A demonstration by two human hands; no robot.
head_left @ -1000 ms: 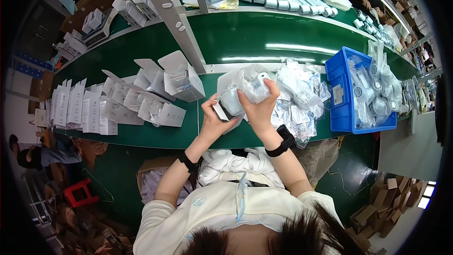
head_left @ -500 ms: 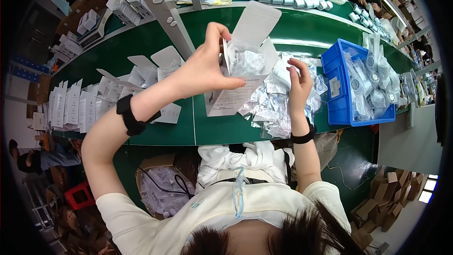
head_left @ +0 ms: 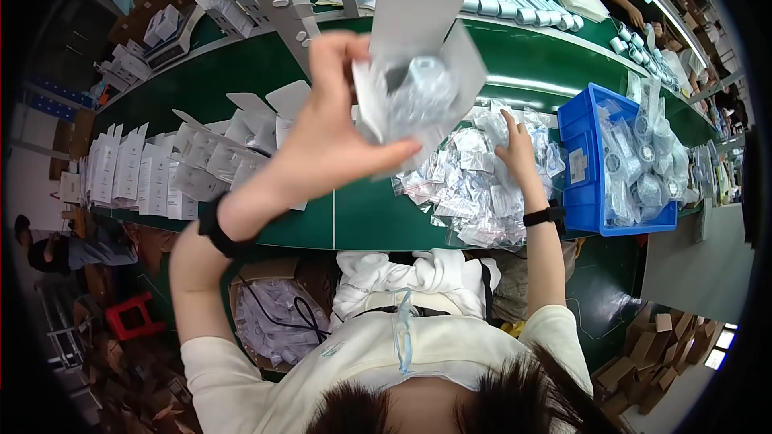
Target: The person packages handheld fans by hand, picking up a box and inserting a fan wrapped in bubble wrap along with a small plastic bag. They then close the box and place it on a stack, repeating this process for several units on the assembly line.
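Centre: an open white carton (head_left: 469, 66) is clasped by the left hand (head_left: 323, 130), mouth-up, apparently so its bagged part (head_left: 426, 88) isn't spilled; over plastic packets (head_left: 473, 193) at right, the right hand (head_left: 521, 157) is parted, nothing visibly gripped.

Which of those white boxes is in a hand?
The open box in the left hand, tall flap up; the boxes at left sit on the green table.

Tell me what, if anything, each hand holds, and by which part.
The left hand holds an open white box by its left side. The right hand is at the packets; whether it grips one cannot be told.
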